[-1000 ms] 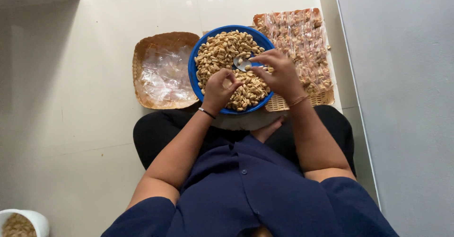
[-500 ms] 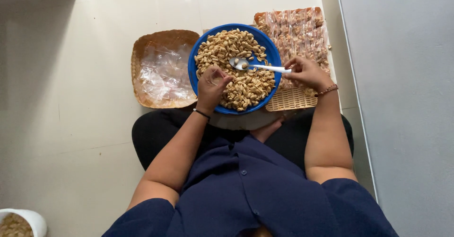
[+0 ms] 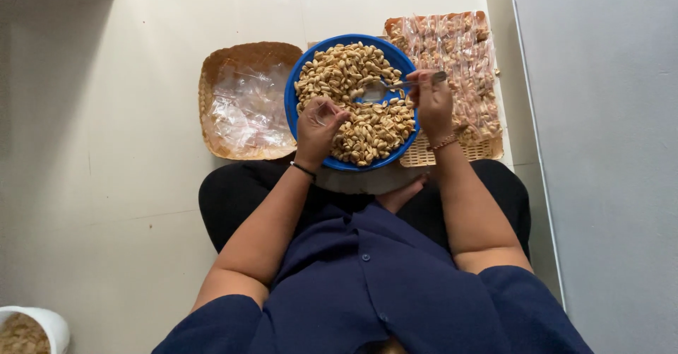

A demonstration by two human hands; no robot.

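A round blue bowl (image 3: 293,114), seen from above on the seated person's lap, is heaped with pale shelled peanuts (image 3: 367,124). A metal spoon (image 3: 395,85) is gripped by the closed fingers of the right hand (image 3: 432,103), its scoop sunk among the nuts. A small clear bag (image 3: 321,110) is pinched by the left hand (image 3: 318,131) over the bowl. To the left, a woven basket (image 3: 212,78) is filled with empty clear bags; to the right, a woven tray (image 3: 424,157) is covered with filled packets (image 3: 462,50) (pinkish, lying in rows). A white tub (image 3: 49,322) of nuts is seen at the lower left corner.

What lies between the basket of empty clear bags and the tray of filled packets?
In the head view, the blue bowl of peanuts lies between basket and tray, both hands over it.
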